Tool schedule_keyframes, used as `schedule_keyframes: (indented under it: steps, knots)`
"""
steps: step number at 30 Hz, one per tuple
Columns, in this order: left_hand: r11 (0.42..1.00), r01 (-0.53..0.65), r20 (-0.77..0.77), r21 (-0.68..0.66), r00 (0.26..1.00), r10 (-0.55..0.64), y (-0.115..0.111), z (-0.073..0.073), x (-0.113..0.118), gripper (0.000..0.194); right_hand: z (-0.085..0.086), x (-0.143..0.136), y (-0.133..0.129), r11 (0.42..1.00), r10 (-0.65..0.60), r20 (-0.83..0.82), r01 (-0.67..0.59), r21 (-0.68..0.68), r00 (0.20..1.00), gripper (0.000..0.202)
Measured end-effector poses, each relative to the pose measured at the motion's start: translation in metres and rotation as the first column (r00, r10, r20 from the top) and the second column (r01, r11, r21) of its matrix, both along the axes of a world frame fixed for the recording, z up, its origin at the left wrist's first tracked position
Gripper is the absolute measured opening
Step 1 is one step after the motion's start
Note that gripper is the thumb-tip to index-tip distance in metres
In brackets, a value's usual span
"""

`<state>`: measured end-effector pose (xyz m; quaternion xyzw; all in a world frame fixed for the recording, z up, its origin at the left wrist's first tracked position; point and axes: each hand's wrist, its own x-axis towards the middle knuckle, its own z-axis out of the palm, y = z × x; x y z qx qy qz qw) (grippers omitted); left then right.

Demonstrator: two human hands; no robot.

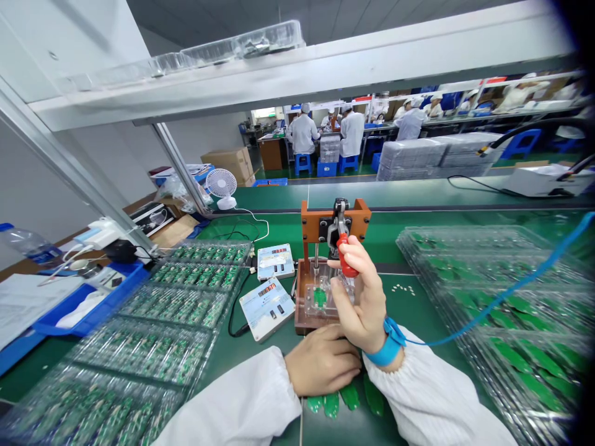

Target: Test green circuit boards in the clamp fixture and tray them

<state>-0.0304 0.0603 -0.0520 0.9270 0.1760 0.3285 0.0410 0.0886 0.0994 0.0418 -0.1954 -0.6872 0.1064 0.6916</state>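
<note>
My right hand [367, 303] is raised at the front of an orange and brown press fixture [309, 224], its fingers bent round the red toggle clamp handle [346, 259]. A green circuit board [320, 297] shows in the clear plate at the fixture's base. Palm down below it, my left hand [323, 360] rests with curled fingers, partly behind my right wrist; what it holds, if anything, is hidden. Several green boards [349, 396] lie on the table just below my left hand. A blue wrist strap [391, 347] circles my right wrist.
Clear trays of boards [153, 337] stand at left, and stacked trays with green boards [520, 310] at right. Two display boxes [268, 310] sit left of the fixture. Small white pieces [402, 289] lie to its right. A blue cord [506, 288] crosses the right side.
</note>
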Motion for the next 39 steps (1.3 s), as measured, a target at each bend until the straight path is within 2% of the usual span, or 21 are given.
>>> schedule_keyframes:
  steps: [3,6,8,10,12,13,14,16,18,22,27,32,39]
  knots:
    - [0.992,0.034,0.003,-0.123,0.999,-0.034,-0.003,0.013,-0.001,0.026,0.001,-0.001,0.000,1.000,-0.003,0.005,0.003,0.001,1.000,0.066]
    - [0.950,0.118,0.145,-0.290,0.986,-0.078,-0.005,0.043,-0.016,0.022,0.003,-0.001,-0.001,1.000,0.026,-0.004,-0.026,0.009,1.000,0.069]
    - [0.928,0.056,0.232,-0.368,0.972,0.033,0.001,0.065,-0.039,0.018,0.003,-0.001,-0.001,0.999,0.042,-0.001,-0.042,0.006,0.999,0.071]
    - [0.909,-0.164,0.237,-0.383,0.934,0.268,0.016,0.079,-0.069,0.017,0.002,-0.001,-0.001,0.999,0.042,0.007,-0.042,-0.001,0.999,0.072]
    - [0.816,-0.418,0.040,-0.401,0.881,0.471,0.039,0.084,-0.099,0.018,0.001,-0.002,0.000,1.000,0.030,0.010,-0.031,0.004,0.999,0.072]
    - [0.760,-0.523,-0.128,-0.386,0.846,0.517,0.051,0.083,-0.111,0.032,0.001,-0.002,0.001,1.000,0.024,0.006,-0.024,0.010,1.000,0.072]
    - [0.687,-0.624,-0.314,-0.373,0.782,0.539,0.063,0.081,-0.121,0.059,0.001,-0.003,0.001,1.000,0.020,0.003,-0.020,0.016,1.000,0.072]
    - [0.567,-0.747,-0.610,-0.348,0.640,0.468,0.083,0.074,-0.133,0.102,0.001,-0.003,0.001,1.000,0.019,0.000,-0.019,0.019,1.000,0.072]
    - [0.517,-0.789,-0.750,-0.333,0.554,0.362,0.095,0.069,-0.138,0.118,0.002,-0.002,0.000,1.000,0.020,0.007,-0.020,0.019,1.000,0.073]
    - [0.559,-0.758,-0.790,-0.335,0.550,0.272,0.104,0.065,-0.140,0.123,0.006,0.000,-0.001,0.999,-0.003,0.031,0.002,0.044,1.000,0.074]
    - [0.590,-0.739,-0.803,-0.325,0.545,0.241,0.108,0.061,-0.145,0.128,0.005,-0.001,0.000,0.999,-0.013,0.035,0.011,0.033,0.999,0.073]
    - [0.583,-0.752,-0.816,-0.309,0.524,0.244,0.108,0.060,-0.143,0.129,0.003,-0.002,0.001,1.000,-0.009,0.030,0.008,0.030,1.000,0.075]
    - [0.522,-0.796,-0.819,-0.307,0.500,0.280,0.098,0.077,-0.151,0.126,0.004,0.000,0.000,0.999,-0.001,0.032,0.000,0.040,0.999,0.076]
